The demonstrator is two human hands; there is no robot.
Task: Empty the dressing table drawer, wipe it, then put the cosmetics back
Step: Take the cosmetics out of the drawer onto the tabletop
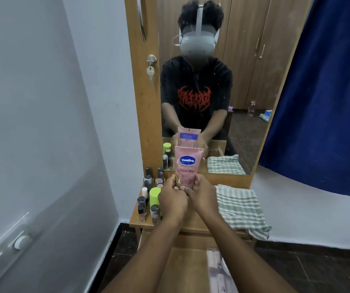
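Left hand point(172, 198) and right hand point(201, 194) both closed round base of pink tube point(185, 166), upright above tabletop point(193, 220). Small bottles point(148, 199) crowded just left of tube. Risk: careless set-down topples them.

Bench left: bottles point(148, 199) clustered near the edge.
Bench right: cloth point(241, 208), overhanging the front.
Centre, above bench: tube point(185, 166) upright between both hands point(187, 197).
Behind: mirror point(243, 81).
Before bench: open drawer point(182, 269).
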